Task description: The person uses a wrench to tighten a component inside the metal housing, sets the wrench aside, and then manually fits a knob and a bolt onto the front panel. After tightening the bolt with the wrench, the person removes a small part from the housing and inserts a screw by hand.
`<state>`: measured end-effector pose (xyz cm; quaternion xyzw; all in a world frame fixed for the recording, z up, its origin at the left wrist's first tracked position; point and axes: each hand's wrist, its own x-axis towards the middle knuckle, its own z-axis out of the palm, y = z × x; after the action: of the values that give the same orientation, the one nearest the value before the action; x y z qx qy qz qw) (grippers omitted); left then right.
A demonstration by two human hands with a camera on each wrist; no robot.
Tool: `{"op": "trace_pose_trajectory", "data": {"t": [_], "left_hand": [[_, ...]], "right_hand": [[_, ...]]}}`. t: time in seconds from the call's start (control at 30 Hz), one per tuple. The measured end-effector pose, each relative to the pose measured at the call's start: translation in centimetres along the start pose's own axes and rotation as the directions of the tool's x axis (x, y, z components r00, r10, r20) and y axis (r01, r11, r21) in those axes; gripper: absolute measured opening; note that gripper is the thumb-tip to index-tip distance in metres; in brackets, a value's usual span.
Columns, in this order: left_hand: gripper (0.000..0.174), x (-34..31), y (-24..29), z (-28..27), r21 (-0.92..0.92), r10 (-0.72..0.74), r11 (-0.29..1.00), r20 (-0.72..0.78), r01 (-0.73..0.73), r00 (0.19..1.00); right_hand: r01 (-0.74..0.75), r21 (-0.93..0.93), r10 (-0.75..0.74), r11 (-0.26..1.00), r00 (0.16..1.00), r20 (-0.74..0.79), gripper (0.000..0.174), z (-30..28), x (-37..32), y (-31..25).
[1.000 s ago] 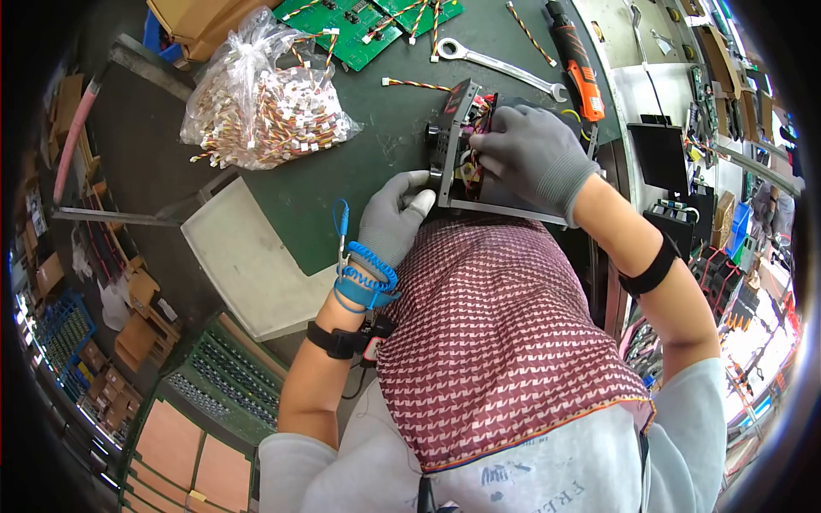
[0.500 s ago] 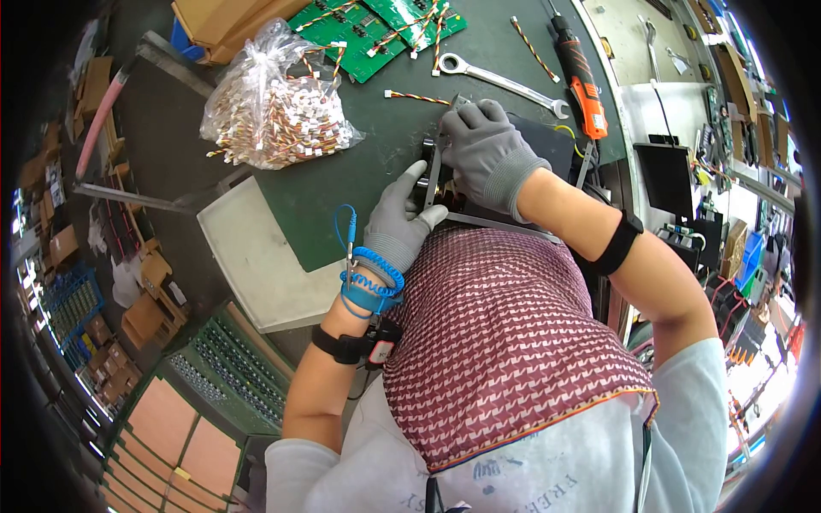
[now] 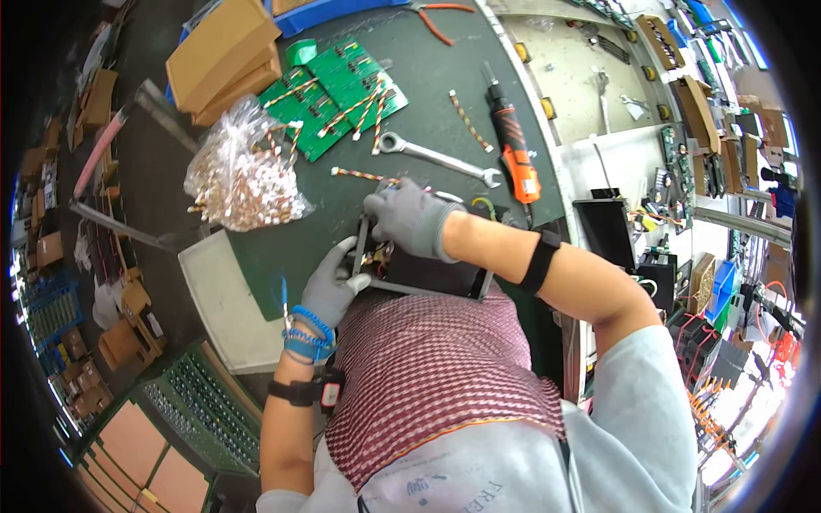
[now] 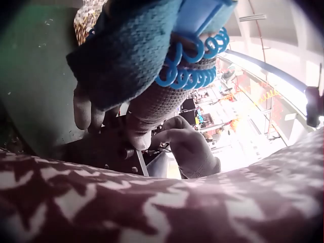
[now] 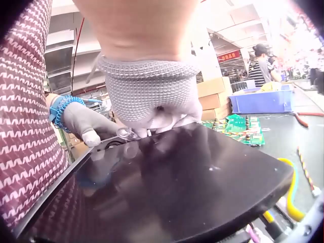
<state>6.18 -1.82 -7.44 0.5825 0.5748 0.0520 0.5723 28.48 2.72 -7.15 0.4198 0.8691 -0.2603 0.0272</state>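
Note:
An open black metal electronics case [image 3: 436,275] lies on the bench against the apron, with wires [image 3: 376,254] showing behind its front panel [image 3: 360,245]. At that panel's near end my gloved left hand [image 3: 329,282] grips it, thumb at the edge and fingers along the outer face. My right hand [image 3: 410,221], also gloved, reaches over the case with bent fingers just behind the panel's far end. In the right wrist view its fingertips dip past the edge of the glossy black cover [image 5: 187,177]; I cannot tell what they hold.
Beyond the case lie a wrench [image 3: 440,160], an orange-black power screwdriver [image 3: 515,150] and loose twisted cables [image 3: 469,121]. Green circuit boards [image 3: 333,98] and a clear bag of cables [image 3: 244,175] are at the left. A blue coiled wrist strap [image 3: 310,329] circles the left wrist.
The right hand has shifted from inside the case to the panel's far end, covering the red display seen earlier. The left hand stays at the panel. The head view has turned.

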Motion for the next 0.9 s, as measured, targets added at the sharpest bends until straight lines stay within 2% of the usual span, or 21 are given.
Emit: {"op": "trace_pose_trajectory", "data": {"t": [0.07, 0.1, 0.13, 0.23, 0.3, 0.33, 0.37, 0.43, 0.47, 0.5, 0.57, 0.6, 0.63, 0.67, 0.7, 0.73, 0.77, 0.8, 0.83, 0.87, 0.9], "left_hand": [[0.064, -0.2, 0.2, 0.3, 0.010, 0.031, 0.999, -0.021, -0.031, 0.999], [0.064, -0.3, 0.5, 0.3, 0.038, 0.036, 0.999, -0.027, -0.035, 0.999], [0.064, -0.4, 0.7, 0.4, 0.042, 0.051, 0.998, -0.024, -0.050, 0.998], [0.065, -0.6, 1.5, 0.5, -0.057, 0.056, 0.997, -0.009, -0.056, 0.998], [0.066, -0.8, 2.4, 0.5, -0.055, -0.041, 0.998, -0.005, 0.040, 0.999], [0.063, -0.5, 0.9, 0.8, -0.213, -0.032, 0.977, 0.002, 0.032, 0.999], [0.063, -0.5, 1.1, 1.3, -0.207, -0.019, 0.978, 0.015, 0.022, 1.000], [0.051, -0.2, 1.6, 1.9, -0.023, 0.014, 1.000, -0.140, -0.017, 0.990], [0.043, 0.2, 1.4, 2.6, 0.223, 0.152, 0.970, -0.242, -0.098, 0.958], [0.043, 0.5, 1.3, 3.2, 0.228, 0.154, 0.969, -0.237, -0.100, 0.959], [0.040, 1.2, 1.5, 4.4, 0.125, 0.025, 0.992, -0.328, 0.017, 0.944], [0.041, 1.3, 2.9, 4.5, 0.026, -0.092, 0.994, -0.315, 0.105, 0.945], [0.041, 1.6, 3.2, 4.8, 0.025, -0.095, 0.994, -0.311, 0.109, 0.946], [0.040, 1.5, 3.0, 5.1, 0.047, -0.086, 0.993, -0.338, 0.108, 0.937], [0.040, 1.5, 2.8, 5.2, 0.068, -0.077, 0.992, -0.365, 0.109, 0.928], [0.044, 1.7, 2.7, 5.1, 0.099, -0.101, 0.985, -0.357, 0.145, 0.929], [0.044, 1.9, 2.8, 5.0, 0.094, -0.105, 0.985, -0.354, 0.148, 0.929], [0.047, 2.0, 2.9, 5.0, 0.103, -0.129, 0.979, -0.353, 0.175, 0.927], [0.050, 2.0, 3.0, 5.1, 0.107, -0.154, 0.973, -0.358, 0.204, 0.921], [0.056, 1.8, 3.0, 5.1, -0.013, -0.170, 0.984, -0.332, 0.176, 0.928], [0.056, 1.8, 3.2, 5.2, -0.024, -0.178, 0.983, -0.342, 0.180, 0.923]], "right_hand": [[0.028, 0.083, -0.024, 0.996, 0.998, -0.053, 0.017, 0.5, -0.2, 0.6], [0.041, 0.105, -0.031, 0.994, 0.995, -0.095, 0.026, 0.9, -0.3, 0.9], [0.075, 0.116, -0.055, 0.990, 0.985, -0.165, 0.021, 1.4, -0.4, 1.1], [0.111, 0.058, -0.099, 0.992, 0.979, -0.180, 0.014, 0.9, -0.3, 1.2], [0.059, 0.129, -0.032, 0.990, 0.979, -0.200, 0.012, 1.7, 0.2, 1.1], [0.102, 0.145, -0.071, 0.984, 0.976, -0.207, 0.014, 1.5, -0.2, 1.3], [0.120, 0.284, -0.070, 0.951, 0.981, -0.179, 0.016, 0.5, -1.0, 1.4], [0.167, 0.493, -0.027, 0.854, 0.960, -0.280, 0.019, -1.2, -3.2, 2.6], [0.189, 0.514, 0.007, 0.837, 0.935, -0.355, 0.021, -3.0, -4.6, 3.8], [0.212, 0.534, 0.042, 0.818, 0.905, -0.423, 0.024, -5.0, -6.3, 5.7], [-0.056, 0.630, 0.304, 0.775, 0.906, -0.294, 0.027, -8.4, -10.6, 11.8], [-0.322, 0.679, 0.550, 0.659, 0.823, -0.143, 0.035, -9.6, -11.9, 15.4], [-0.418, 0.551, 0.589, 0.723, 0.790, -0.173, 0.035, -9.9, -14.6, 20.4], [-0.603, 0.365, 0.672, 0.709, 0.734, -0.091, 0.032, -10.7, -16.9, 25.6], [-0.703, 0.287, 0.741, 0.650, 0.670, -0.038, 0.034, -10.4, -19.4, 30.4], [-0.853, 0.148, 0.862, 0.501, 0.507, 0.002, 0.031, -9.1, -21.2, 35.0], [-0.911, -0.096, 0.913, 0.400, 0.388, 0.125, 0.030, -8.8, -22.6, 38.6], [-0.890, -0.219, 0.915, 0.399, 0.370, 0.161, 0.030, -7.1, -24.4, 42.2], [-0.958, -0.161, 0.970, 0.239, 0.226, 0.095, 0.030, -6.7, -25.0, 42.8], [-0.962, -0.113, 0.968, 0.250, 0.245, 0.059, 0.028, -5.7, -24.7, 43.9], [-0.975, -0.135, 0.948, 0.174, 0.129, 0.290, 0.028, -5.7, -25.4, 45.3]]}}
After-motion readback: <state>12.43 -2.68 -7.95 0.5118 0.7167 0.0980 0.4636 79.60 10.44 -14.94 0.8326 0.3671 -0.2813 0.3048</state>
